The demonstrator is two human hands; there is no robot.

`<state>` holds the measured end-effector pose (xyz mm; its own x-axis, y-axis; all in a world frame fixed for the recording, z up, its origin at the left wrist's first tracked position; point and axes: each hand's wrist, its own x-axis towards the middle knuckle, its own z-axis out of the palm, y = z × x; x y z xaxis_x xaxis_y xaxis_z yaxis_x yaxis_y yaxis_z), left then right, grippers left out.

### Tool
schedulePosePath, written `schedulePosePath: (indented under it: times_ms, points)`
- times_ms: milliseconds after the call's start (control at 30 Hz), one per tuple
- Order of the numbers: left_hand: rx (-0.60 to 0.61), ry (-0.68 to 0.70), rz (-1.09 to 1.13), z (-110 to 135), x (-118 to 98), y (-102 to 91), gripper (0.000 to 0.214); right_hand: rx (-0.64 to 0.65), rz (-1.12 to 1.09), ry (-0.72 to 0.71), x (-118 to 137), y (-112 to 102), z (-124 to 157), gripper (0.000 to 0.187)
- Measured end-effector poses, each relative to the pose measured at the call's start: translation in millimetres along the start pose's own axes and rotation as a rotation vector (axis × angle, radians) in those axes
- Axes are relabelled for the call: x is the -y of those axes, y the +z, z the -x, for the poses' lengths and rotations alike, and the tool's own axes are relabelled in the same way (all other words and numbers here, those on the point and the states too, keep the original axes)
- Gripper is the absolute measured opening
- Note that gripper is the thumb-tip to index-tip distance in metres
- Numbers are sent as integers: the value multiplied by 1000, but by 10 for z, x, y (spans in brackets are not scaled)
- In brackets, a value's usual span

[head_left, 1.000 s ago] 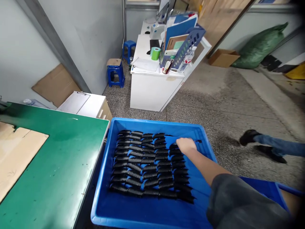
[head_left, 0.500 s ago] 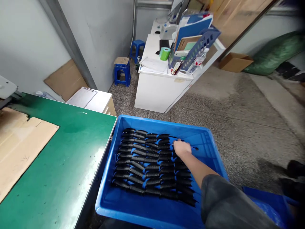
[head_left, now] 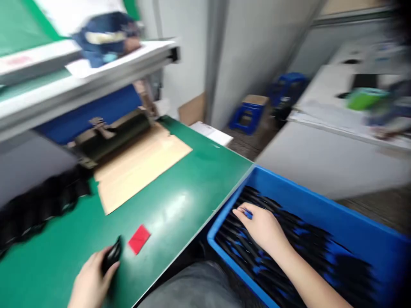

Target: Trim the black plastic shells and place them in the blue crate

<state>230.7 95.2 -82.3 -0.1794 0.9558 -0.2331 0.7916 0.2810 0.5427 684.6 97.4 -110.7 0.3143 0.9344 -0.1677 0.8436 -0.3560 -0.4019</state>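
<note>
My left hand (head_left: 93, 276) is closed around a glossy black bundle (head_left: 113, 256) just above the green tabletop (head_left: 170, 256). Its fingers partly cover the bundle, and what it is made of cannot be made out. A small red square piece (head_left: 139, 239) lies on the table to the right of that hand. Over the blue bin (head_left: 308, 188) is my right hand (head_left: 260, 224), its thumb and forefinger curled together. Blue shows through the gap between them, and I see nothing held. Beneath it, rows of similar black bundles (head_left: 250, 256) fill much of the bin floor.
A roller machine (head_left: 115, 137) with a tan sheet (head_left: 144, 171) stands at the table's back. Black material (head_left: 48, 205) is heaped at the left. Beyond the bin are a white desk (head_left: 337, 149) and blue stools (head_left: 247, 115). A shelf (head_left: 96, 81) overhangs the table.
The view has swung left toward the green table. My right hand has moved from the bin's far right part to its table side. My left hand with the black bundle has come into view.
</note>
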Motion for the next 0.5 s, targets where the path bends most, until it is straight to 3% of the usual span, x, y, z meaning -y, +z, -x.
schedulePosePath:
  times_ms: [33,133,267,367,500]
  points:
    - [62,21,62,-62,122,-41,35,6,-64,-92,311,47,9,32]
    - [9,-17,209,-152,367,-166,48,114,-299,-360,1250,278,194,30]
    - [-84,-47,518,42,446,-286,50,374,-479,-620,2249,575,691,21]
    - [-133,-33,791,344,443,-362,60,483,-510,-801,2700,662,1012,30]
    - [-232,10,1284,736,401,-502,68,424,-380,-1047,3021,631,1240,55]
